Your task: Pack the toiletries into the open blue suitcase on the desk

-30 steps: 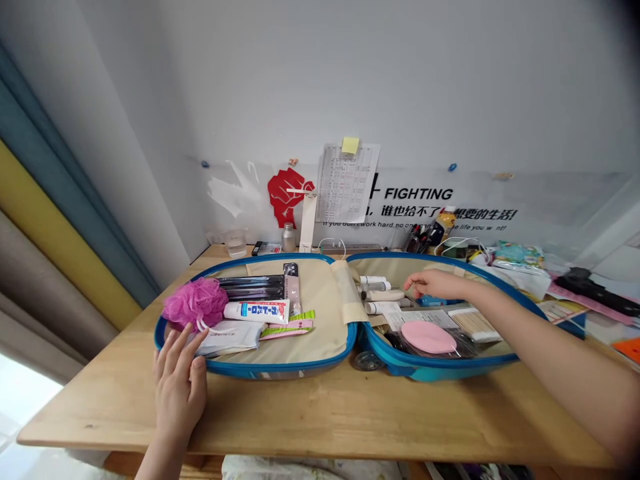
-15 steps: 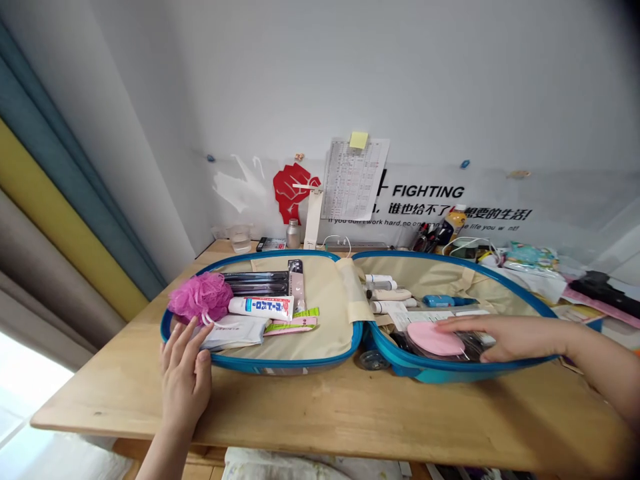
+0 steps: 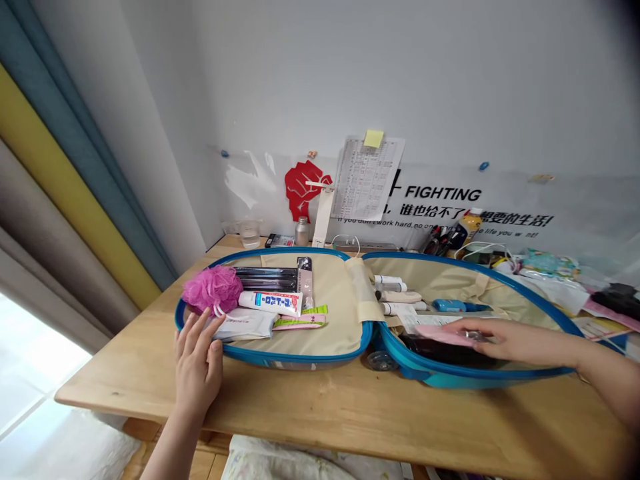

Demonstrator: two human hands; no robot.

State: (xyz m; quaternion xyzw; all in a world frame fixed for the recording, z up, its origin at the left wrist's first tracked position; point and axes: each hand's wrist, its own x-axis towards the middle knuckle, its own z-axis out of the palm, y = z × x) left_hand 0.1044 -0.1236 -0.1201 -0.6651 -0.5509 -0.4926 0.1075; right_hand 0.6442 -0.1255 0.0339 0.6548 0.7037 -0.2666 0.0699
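I have the right hand (image 3: pixel 520 340) reaching over the near rim of the open blue suitcase (image 3: pixel 310 358), its fingers above and thumb below, grasping the pink pad (image 3: pixel 437 333). That pad sits in the near part of the right half, tilted so that I see it nearly edge-on, above a dark item (image 3: pixel 450 350) I can't make out. Behind it lie a blue bottle (image 3: pixel 455 306) on its side and, toward the hinge, several white tubes (image 3: pixel 403 309). My left hand (image 3: pixel 197 367) is released, fingers spread over the near left rim of the case, holding nothing. Its fingertips are just beside the pink bath puff (image 3: pixel 213 288) and the white packet (image 3: pixel 247 324); I can't tell whether they touch either. Also in that left half I see a toothpaste tube (image 3: pixel 271 303) lying just behind the packet, dark slim packages (image 3: pixel 267 279) beyond the tube, and green-and-pink sachets (image 3: pixel 301 320) to the packet's right. The case lies spread flat on the wooden tabletop (image 3: pixel 320 407), both halves facing up.
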